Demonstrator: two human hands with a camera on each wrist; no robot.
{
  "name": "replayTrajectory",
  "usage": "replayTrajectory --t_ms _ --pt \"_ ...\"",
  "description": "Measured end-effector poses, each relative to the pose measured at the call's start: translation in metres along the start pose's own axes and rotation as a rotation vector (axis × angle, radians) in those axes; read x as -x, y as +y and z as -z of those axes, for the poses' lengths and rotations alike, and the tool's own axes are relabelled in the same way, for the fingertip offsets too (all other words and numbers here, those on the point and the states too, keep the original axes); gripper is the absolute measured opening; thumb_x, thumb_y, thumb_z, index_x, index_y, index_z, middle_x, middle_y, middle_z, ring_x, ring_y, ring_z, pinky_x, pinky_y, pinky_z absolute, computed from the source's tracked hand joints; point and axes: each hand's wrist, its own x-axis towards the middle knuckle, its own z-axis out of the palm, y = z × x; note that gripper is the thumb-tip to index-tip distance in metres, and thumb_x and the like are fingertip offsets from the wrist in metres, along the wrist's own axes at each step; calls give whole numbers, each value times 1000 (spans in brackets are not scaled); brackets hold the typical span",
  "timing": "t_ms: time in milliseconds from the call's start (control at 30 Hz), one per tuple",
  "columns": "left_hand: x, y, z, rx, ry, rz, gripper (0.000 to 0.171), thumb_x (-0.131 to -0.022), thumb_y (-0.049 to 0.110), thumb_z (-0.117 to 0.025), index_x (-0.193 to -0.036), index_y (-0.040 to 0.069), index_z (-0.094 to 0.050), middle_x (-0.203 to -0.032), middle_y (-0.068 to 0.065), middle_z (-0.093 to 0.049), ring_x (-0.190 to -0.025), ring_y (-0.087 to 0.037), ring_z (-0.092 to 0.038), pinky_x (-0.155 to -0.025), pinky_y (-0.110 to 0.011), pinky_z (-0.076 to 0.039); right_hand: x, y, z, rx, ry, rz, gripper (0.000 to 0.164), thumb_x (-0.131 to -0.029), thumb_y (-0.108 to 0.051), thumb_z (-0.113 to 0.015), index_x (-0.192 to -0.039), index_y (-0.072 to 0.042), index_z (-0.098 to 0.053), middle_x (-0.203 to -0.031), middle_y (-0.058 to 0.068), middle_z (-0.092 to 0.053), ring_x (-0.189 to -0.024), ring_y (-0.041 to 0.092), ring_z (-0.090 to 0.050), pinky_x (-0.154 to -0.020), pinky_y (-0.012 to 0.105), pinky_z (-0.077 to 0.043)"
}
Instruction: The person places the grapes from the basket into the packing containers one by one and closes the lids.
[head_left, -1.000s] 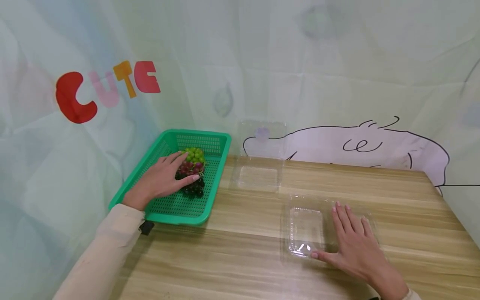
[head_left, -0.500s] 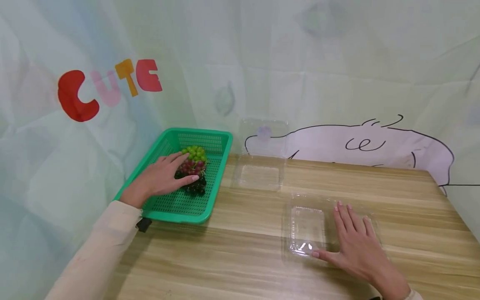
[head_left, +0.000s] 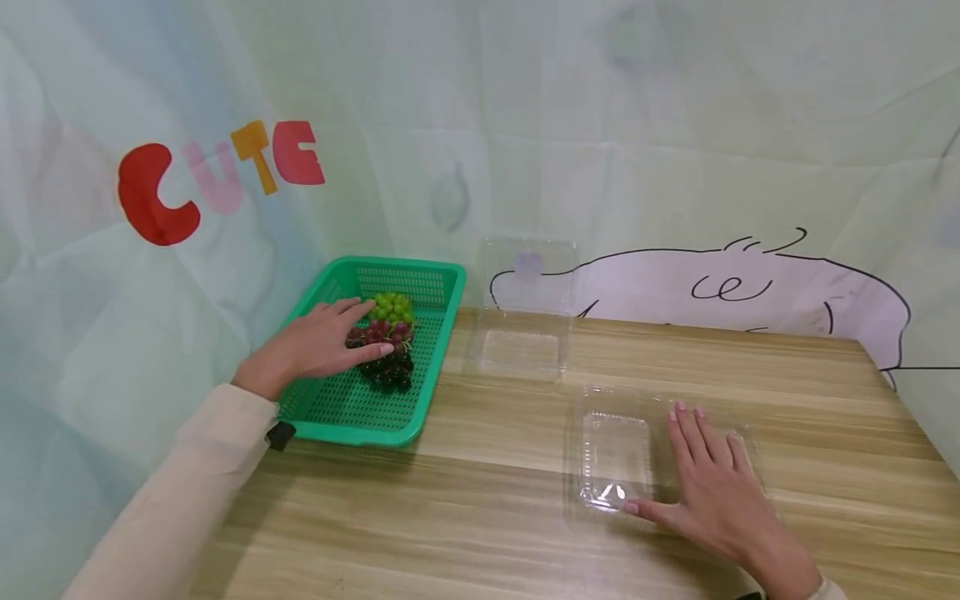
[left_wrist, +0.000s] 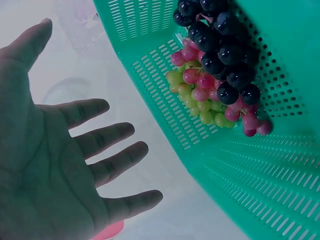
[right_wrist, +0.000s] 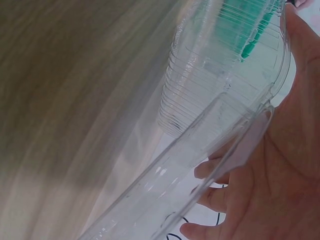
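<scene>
Three bunches of grapes, green point(head_left: 393, 310), red point(head_left: 397, 333) and black point(head_left: 388, 372), lie together in a green perforated basket point(head_left: 352, 435). My left hand point(head_left: 318, 342) hovers above them with its fingers spread. In the left wrist view that hand point(left_wrist: 60, 155) holds nothing, and a gap separates it from the black grapes point(left_wrist: 230, 50). On the table, a clear plastic clamshell box point(head_left: 615, 454) lies unfolded. My right hand point(head_left: 720, 500) rests on its right half, fingers straight and apart. The right wrist view shows the box's ribbed wall point(right_wrist: 225, 65) beside the palm point(right_wrist: 280, 170).
A second clear clamshell box point(head_left: 519, 354) stands at the table's back edge, its lid point(head_left: 525, 287) raised against the printed curtain point(head_left: 675, 150). The basket sits close to the curtain on the left. Bare wood table point(head_left: 450, 533) lies between the basket and the right hand.
My left hand has shifted slightly left and up, uncovering more of the red and black grapes. The right hand stays on the clear box. The head view has shifted a little.
</scene>
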Motion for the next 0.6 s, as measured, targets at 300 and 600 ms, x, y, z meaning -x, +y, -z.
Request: replayTrajectory --t_ms 300,600 --pt "-8 0 3 -6 -50 5 99 -83 78 -41 -152 9 -25 -152 -25 -26 -138 -51 -21 -104 -69 -25 1 1 0 -3 -3 -1 121 -72 -83 -52 -152 0 -14 -159 18 -15 -147 36 -9 -110 65 -13" --pt "-19 -7 0 -4 -97 -13 98 -83 75 -48 -148 4 -30 -151 -27 -27 -137 -52 -21 -104 -67 -27 -1 -1 1 -10 -23 -13 123 -71 -84 -51 -152 -1 -11 -159 18 -14 -146 38 -10 -110 66 -14"
